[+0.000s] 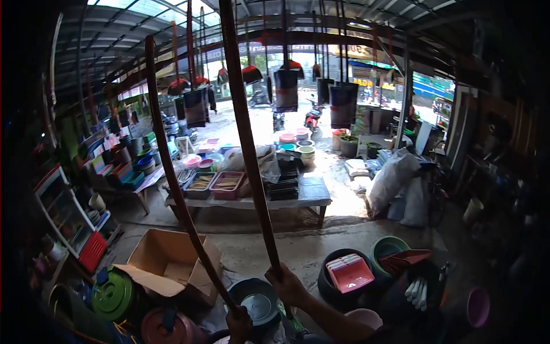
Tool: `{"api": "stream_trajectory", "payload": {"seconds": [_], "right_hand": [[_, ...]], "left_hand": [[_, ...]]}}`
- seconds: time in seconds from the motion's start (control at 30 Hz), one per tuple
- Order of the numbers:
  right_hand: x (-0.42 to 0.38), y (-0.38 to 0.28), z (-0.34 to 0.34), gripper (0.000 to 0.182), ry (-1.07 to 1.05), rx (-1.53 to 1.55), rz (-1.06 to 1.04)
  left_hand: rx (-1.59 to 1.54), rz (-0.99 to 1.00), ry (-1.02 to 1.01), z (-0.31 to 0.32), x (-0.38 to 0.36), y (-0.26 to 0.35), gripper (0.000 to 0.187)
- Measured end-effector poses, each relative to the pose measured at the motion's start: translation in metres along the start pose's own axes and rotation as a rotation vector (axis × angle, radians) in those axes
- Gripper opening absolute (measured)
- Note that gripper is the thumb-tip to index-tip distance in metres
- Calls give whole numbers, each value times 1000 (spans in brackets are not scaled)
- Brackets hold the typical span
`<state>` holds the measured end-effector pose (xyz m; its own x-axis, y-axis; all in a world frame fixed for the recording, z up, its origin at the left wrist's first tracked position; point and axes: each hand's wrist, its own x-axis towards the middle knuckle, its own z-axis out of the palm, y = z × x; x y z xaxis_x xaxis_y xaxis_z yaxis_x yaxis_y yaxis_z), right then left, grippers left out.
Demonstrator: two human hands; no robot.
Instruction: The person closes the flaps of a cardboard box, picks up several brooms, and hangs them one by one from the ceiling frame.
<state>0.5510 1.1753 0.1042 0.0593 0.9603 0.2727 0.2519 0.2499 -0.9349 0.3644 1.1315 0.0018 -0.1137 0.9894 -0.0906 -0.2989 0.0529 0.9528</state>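
Observation:
My left hand (239, 322), low in the view, is closed around a long brown pole (175, 186), probably wooden. That pole leans up and to the left. Further right, my right hand (288, 285) grips a second, thicker brown pole (247, 143), whose top runs out of the picture. A short length of it shows below my fist. Between and behind my hands stands a dark round basin (255, 304). An open cardboard box (166, 261) sits to the left, partly crossed by the left pole.
A low table (312, 189) ahead carries trays (227, 184) and plastic goods. Dark bags (195, 106) hang overhead. At right are a black tub (344, 275) with pink dustpans (349, 274) and white sacks (392, 180). Lidded green bin (114, 295) stands lower left.

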Motion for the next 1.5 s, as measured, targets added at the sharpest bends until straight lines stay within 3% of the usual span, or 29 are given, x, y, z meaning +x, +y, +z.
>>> {"api": "stream_trajectory", "payload": {"seconds": [0.1,0.23,0.37,0.5,0.8,0.87,0.9,1.07,1.5], "right_hand": [[1,18,-39,31,103,-7,140],[11,47,-88,31,219,-94,168],[36,76,-130,21,326,-62,42],[76,85,-177,20,326,74,164],[156,118,-272,13,408,78,107],[173,122,-283,12,442,111,91],[182,120,-288,23,462,130,83],[231,137,-299,18,468,100,89],[393,241,-317,17,544,12,201]], "left_hand": [[74,5,-141,35,19,-15,16],[43,-15,-233,87,44,-30,14],[83,-5,-337,138,81,-51,16],[103,-1,-419,199,122,-59,18],[240,-4,-522,323,193,-60,20],[213,14,-520,346,205,-55,21],[244,48,-529,357,212,-52,23],[416,133,-648,393,262,-50,25],[418,6,-795,459,456,-72,27]]}}
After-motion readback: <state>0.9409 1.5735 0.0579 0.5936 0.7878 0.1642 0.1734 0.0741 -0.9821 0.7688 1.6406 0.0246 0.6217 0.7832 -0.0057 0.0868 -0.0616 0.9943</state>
